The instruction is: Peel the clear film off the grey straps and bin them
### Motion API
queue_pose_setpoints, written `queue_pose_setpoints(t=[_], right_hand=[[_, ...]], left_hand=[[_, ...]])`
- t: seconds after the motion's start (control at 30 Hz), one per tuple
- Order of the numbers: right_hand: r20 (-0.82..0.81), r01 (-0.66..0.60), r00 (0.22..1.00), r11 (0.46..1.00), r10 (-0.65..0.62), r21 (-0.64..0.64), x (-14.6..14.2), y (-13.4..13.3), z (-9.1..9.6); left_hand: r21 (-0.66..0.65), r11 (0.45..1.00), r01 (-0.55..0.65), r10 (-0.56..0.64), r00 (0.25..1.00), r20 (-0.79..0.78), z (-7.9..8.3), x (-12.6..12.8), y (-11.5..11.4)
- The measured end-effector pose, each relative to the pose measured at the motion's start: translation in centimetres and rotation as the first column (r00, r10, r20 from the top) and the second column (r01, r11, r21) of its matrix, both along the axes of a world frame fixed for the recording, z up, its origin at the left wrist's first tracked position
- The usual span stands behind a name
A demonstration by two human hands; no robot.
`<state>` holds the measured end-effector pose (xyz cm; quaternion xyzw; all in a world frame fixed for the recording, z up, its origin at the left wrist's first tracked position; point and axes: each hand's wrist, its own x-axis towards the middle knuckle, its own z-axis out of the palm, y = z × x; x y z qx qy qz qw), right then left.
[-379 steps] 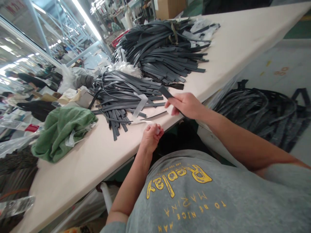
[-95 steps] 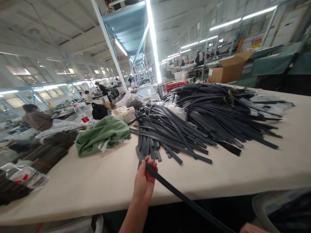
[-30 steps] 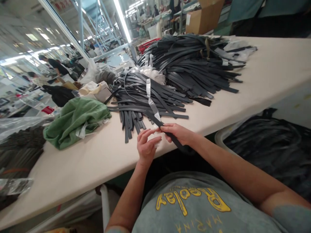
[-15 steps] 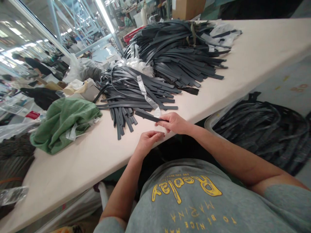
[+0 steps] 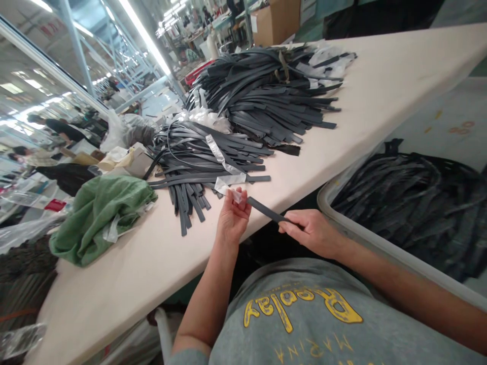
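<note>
My left hand [image 5: 233, 219] pinches the end of a clear plastic film strip [image 5: 224, 167] that trails back over the nearer pile of dark grey straps [image 5: 201, 159]. Closed around one dark strap [image 5: 266, 211], my right hand [image 5: 312, 232] holds it just off the table's front edge, the strap's tip meeting my left fingers. A second, larger strap pile [image 5: 266, 91] lies farther back on the cream table [image 5: 365, 86].
A crumpled green cloth [image 5: 99, 215] lies left of the piles. A bin full of dark straps [image 5: 414, 203] stands at my right, below the table edge. Boxes and plastic bags [image 5: 125, 152] crowd the far left. Other people work in the background.
My right hand has drawn the strap back toward me and to the right. My left hand has risen and now pinches the film at the strap's tip, peeling it away.
</note>
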<state>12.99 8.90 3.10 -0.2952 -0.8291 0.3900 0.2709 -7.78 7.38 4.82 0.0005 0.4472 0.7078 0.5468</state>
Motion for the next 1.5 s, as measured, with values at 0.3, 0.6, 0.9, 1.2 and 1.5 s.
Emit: queue_pose_setpoints(t=[0.3,0.6,0.9,1.2,1.5], right_hand=[[-0.035,-0.013,0.999,1.0,0.013,-0.014,-0.7,0.4,-1.0],[-0.171,-0.032,0.985,0.932,-0.033,-0.36,-0.7,-0.7,-1.1],[-0.13,-0.044,0.992,0.92,-0.008,-0.389,-1.2,-1.2,-1.6],[-0.162,-0.157,0.982,0.911,0.101,-0.382,-1.5,-0.9,-1.4],[0.065,-0.127,0.985,0.922,0.162,-0.365,-1.6,-1.5,-1.5]], left_hand=[[-0.013,0.998,0.063,-0.063,0.998,-0.019,-0.5,1.6,0.2],[-0.028,1.0,0.004,-0.006,0.999,-0.048,-1.0,1.4,0.0],[-0.018,1.0,0.017,-0.018,0.998,-0.054,-1.7,1.8,-1.0],[-0.005,1.0,0.007,-0.008,0.997,-0.078,-3.4,2.5,-3.0],[0.068,0.998,0.008,-0.007,1.0,-0.026,-4.5,3.8,-6.8]])
